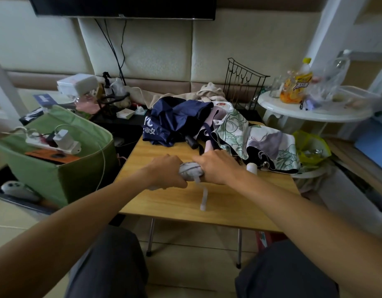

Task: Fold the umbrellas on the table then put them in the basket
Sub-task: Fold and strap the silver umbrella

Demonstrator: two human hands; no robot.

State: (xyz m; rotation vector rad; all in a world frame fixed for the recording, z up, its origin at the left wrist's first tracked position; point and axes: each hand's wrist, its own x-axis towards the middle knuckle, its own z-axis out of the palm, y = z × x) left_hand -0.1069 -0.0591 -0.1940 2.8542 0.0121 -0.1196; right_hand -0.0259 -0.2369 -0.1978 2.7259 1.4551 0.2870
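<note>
The left hand (167,172) is gripping one end of a rolled grey umbrella (191,171), with the fingers curled round the bundle, and the right hand (218,166) is gripping the other end in the same manner. The grey umbrella is being held just above the middle of the wooden tabletop (218,203), lying roughly level between the two hands. A pale closure strap (203,195) is hanging loose from the underside of the bundle and trailing toward the near edge of the tabletop. At the far edge of the tabletop, a navy umbrella (175,121) with white lettering is lying unfolded and crumpled. Just beside it, to the right, a floral umbrella (269,145) in green, white and purple is lying unfolded, with its canopy spreading over the right edge of the tabletop. A white handle (252,168) is protruding from under the floral canopy, near the right hand. The green fabric basket (78,168) is standing on the floor to the left of the tabletop, well apart from the grey umbrella. Inside the basket, a white power strip (56,143) with plugs is lying on top of an orange item. A round white side table (310,112) carrying a yellow-capped bottle (302,82) is standing to the far right.
</note>
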